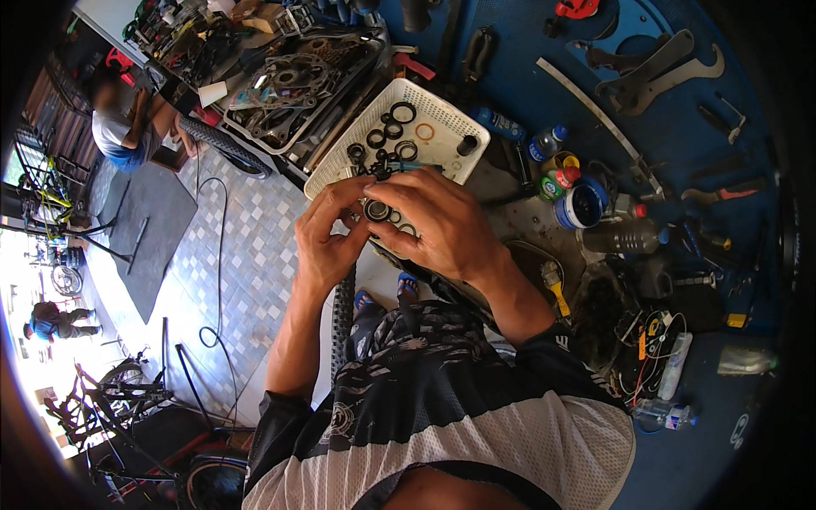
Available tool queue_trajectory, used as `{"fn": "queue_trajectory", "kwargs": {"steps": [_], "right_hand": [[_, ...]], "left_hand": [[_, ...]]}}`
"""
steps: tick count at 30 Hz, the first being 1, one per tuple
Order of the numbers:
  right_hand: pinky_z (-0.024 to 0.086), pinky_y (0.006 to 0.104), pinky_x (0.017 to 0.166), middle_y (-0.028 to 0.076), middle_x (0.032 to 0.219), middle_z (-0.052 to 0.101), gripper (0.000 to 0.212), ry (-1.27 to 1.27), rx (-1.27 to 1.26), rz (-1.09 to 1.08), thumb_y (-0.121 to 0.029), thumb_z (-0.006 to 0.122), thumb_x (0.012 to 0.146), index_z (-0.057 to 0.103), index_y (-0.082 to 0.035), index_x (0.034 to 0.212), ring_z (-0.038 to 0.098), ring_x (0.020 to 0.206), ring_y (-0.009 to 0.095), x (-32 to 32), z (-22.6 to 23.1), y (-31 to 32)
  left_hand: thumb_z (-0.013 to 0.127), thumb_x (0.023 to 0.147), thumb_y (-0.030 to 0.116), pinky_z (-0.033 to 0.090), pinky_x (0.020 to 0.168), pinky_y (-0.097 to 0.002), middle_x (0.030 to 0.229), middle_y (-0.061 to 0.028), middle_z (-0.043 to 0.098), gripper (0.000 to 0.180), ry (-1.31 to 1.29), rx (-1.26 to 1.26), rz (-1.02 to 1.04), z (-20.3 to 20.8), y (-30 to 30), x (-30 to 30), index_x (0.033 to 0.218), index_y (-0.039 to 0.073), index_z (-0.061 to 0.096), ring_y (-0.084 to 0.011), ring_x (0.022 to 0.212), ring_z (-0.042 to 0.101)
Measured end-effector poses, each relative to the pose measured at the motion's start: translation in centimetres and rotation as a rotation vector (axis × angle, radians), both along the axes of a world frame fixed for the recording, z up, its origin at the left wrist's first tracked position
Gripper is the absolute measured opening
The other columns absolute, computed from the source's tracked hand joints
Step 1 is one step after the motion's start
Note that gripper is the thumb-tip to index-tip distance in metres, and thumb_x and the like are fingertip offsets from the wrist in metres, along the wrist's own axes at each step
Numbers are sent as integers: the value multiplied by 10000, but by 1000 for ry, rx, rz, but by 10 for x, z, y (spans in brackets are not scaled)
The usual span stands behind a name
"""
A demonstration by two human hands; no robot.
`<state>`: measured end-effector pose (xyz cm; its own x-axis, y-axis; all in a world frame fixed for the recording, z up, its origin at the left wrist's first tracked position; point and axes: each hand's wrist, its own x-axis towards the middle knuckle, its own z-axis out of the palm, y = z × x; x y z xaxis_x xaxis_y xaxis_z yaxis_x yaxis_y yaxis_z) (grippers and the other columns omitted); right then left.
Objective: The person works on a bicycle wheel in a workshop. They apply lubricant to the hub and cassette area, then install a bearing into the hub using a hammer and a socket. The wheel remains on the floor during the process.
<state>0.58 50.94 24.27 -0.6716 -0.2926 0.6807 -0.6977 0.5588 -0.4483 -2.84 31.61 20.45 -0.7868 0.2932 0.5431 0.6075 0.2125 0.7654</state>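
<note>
One bearing-like ring [376, 210] sits near mid-frame, pinched by thumb and fingertips of left hand [324, 236] and right hand [446, 223]; looks partway to me, this piece's up while black rings [393, 129] (quite a few) lie loose in the white basket [447, 120], upper middle

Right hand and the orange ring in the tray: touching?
Apart. The head view shows bare white tray between the right hand and the orange ring.

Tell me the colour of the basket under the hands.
The basket is off-white, or cream; it shows best in the head view.
</note>
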Motion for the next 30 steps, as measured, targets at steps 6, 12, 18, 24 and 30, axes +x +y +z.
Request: {"fn": "queue_trajectory", "kwargs": {"steps": [6, 12, 18, 24, 30], "right_hand": [[559, 389, 824, 117, 1066, 660, 455, 17, -10, 7, -131, 825, 809, 644, -14, 1210, 670, 946, 293, 1, 1, -1], [560, 388, 821, 117, 1065, 659, 451, 27, 0, -3, -131, 822, 810, 644, -14, 1208, 669, 943, 292, 1, 2, -1], [561, 391, 817, 120, 1067, 660, 452, 20, -4, 0, -139, 824, 809, 645, -13, 1204, 673, 943, 295, 2, 2, 0], [563, 389, 818, 119, 1076, 663, 451, 39, -5, -2, -140, 821, 813, 643, -12, 1207, 678, 943, 293, 3, 1, 0], [563, 388, 819, 117, 1077, 663, 456, 21, -1, -1, -139, 820, 813, 640, -14, 1214, 678, 944, 290, 3, 2, 0]], "left_hand": [[733, 769, -111, 538, 645, -250, 1174, -69, 734, 435, 26, -8, 3, 3, -1, 2, 1171, 52, 714, -120, 813, 657], [734, 771, -110, 536, 641, -250, 1156, -71, 739, 424, 37, -7, 13, 3, -1, 1, 1164, 46, 717, -121, 803, 660], [744, 742, -111, 540, 649, -253, 1159, -70, 738, 460, 10, -7, 0, 4, -1, 3, 1171, 53, 719, -123, 808, 658], [746, 732, -111, 543, 656, -254, 1153, -70, 738, 473, 18, 3, 5, 3, 0, 4, 1173, 54, 719, -123, 808, 654], [729, 729, -117, 545, 653, -255, 1159, -71, 737, 474, 4, 0, 0, 3, 0, 4, 1170, 55, 719, -122, 805, 649]]}}
